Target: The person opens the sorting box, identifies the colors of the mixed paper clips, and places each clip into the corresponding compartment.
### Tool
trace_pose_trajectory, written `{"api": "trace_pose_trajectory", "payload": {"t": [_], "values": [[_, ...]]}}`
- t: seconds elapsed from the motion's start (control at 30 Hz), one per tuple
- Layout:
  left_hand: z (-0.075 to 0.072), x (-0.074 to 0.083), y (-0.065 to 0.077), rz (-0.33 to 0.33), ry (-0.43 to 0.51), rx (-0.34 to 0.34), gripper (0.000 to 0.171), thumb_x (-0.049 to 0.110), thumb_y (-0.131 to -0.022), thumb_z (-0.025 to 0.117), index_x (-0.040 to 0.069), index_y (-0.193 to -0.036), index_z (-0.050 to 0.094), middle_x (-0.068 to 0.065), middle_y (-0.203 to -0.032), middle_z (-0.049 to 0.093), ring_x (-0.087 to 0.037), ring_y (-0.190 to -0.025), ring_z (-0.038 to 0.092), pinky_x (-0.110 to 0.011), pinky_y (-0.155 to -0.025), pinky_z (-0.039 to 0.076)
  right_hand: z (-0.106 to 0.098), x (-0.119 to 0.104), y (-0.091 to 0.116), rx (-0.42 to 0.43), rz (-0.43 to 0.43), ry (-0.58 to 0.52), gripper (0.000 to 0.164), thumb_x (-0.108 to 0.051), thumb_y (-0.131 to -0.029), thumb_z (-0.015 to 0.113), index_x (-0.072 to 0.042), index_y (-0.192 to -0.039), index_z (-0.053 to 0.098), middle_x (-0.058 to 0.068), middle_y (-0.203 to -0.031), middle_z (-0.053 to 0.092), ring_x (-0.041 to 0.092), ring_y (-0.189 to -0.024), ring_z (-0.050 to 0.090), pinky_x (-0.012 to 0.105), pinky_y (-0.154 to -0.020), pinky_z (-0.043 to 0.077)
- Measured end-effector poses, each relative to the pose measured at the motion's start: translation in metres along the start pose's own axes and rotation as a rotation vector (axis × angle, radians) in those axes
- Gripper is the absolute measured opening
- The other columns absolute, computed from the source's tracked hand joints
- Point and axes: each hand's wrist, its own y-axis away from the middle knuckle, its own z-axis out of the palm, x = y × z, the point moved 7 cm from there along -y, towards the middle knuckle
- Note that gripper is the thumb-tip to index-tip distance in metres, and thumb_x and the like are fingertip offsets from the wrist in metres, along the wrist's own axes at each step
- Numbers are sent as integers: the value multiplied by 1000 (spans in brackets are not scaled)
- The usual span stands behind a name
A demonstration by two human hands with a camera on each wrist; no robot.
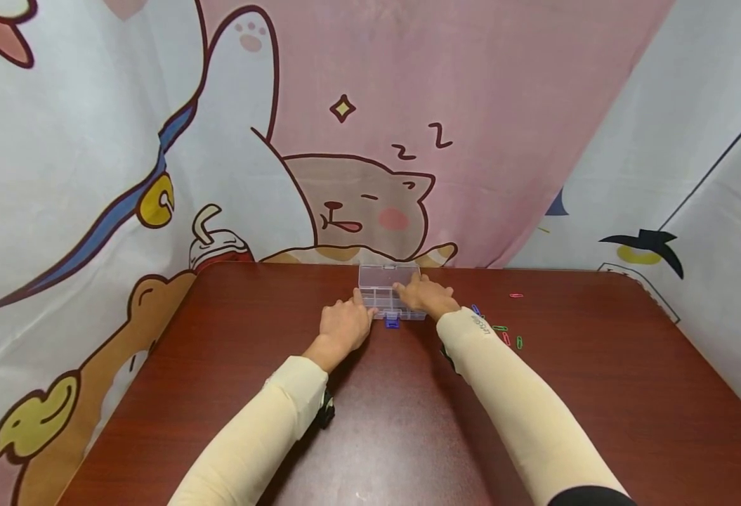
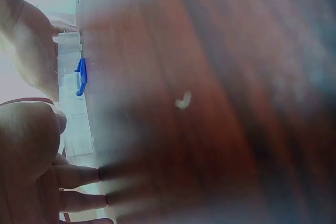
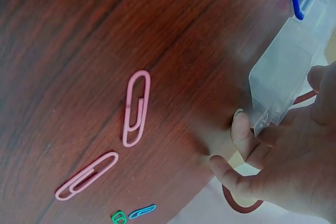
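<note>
A clear plastic compartment box [image 1: 383, 302] with a blue latch [image 1: 392, 321] stands near the table's far edge, its clear lid [image 1: 376, 275] raised at the back. My left hand [image 1: 345, 325] holds the box's left end, thumb at the front corner and fingers down its side; the left wrist view shows these fingers [image 2: 81, 201] reaching to the tabletop. Over the right end is my right hand [image 1: 430, 295], fingers spread, its thumb reaching across the compartments. In the right wrist view its fingertips [image 3: 240, 121] are right at the box's end corner.
Several small paper clips lie right of the box: a pink one [image 1: 516, 295] farther back, a blue one [image 1: 475, 309] by the right sleeve, green ones [image 1: 519, 342] and a red one [image 1: 506, 339]. Behind the brown table [image 1: 269, 295] hangs a printed cloth [image 1: 503, 126].
</note>
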Motion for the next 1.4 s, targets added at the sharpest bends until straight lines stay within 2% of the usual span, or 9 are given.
{"api": "trace_pose_trajectory", "payload": {"t": [0.23, 0.67, 0.8, 0.97, 1.07, 1.2, 1.4], "values": [[-3, 3, 0, 7, 16, -17, 62, 47, -103, 36, 6, -150, 36, -9, -123, 66, -30, -107, 63, -48, -81, 52, -4, 0, 3, -3, -16, 4, 76, -56, -102, 24, -1, -155, 17, 22, -160, 17, 46, -141, 27, 70, -109, 14], [-2, 5, -1, 2, 41, -71, 62, 46, -104, 35, 5, -150, 35, -11, -130, 62, -32, -113, 61, -49, -86, 50, -4, 3, 4, -3, -10, -15, 76, -56, -102, 26, -3, -155, 18, 23, -159, 18, 46, -142, 25, 70, -109, 12], [-1, 6, -2, 2, 48, -90, 62, 47, -104, 35, 5, -151, 34, -10, -130, 62, -32, -114, 61, -49, -87, 50, -9, 4, 5, 9, -21, -15, 75, -56, -101, 29, -5, -155, 20, 24, -157, 23, 45, -141, 27, 69, -109, 18], [-1, 4, -2, -7, 60, -102, 63, 47, -104, 34, 5, -151, 33, -9, -132, 61, -32, -115, 60, -49, -88, 50, -24, 3, 6, 65, -62, -1, 68, -53, -101, 34, -9, -153, 30, 20, -150, 40, 43, -135, 40, 65, -103, 33], [-2, 2, 0, -12, 78, -95, 62, 45, -104, 35, 5, -151, 34, -10, -132, 61, -33, -116, 59, -50, -88, 49, -34, 3, 6, 101, -98, 27, 63, -52, -101, 36, -13, -151, 37, 16, -147, 46, 43, -132, 44, 65, -99, 37], [0, 1, 0, -11, 92, -88, 61, 45, -104, 36, 5, -150, 34, -10, -131, 62, -34, -117, 59, -51, -89, 49, -46, 9, 9, 102, -130, 30, 61, -54, -101, 36, -19, -150, 39, 12, -148, 46, 43, -133, 42, 66, -98, 37], [4, 2, 0, -5, 92, -105, 62, 45, -105, 33, 5, -152, 32, -10, -134, 60, -34, -120, 57, -50, -93, 48, -59, 29, 14, 105, -113, 34, 61, -57, -100, 35, -24, -152, 36, 17, -151, 40, 46, -134, 40, 66, -96, 38]]}}
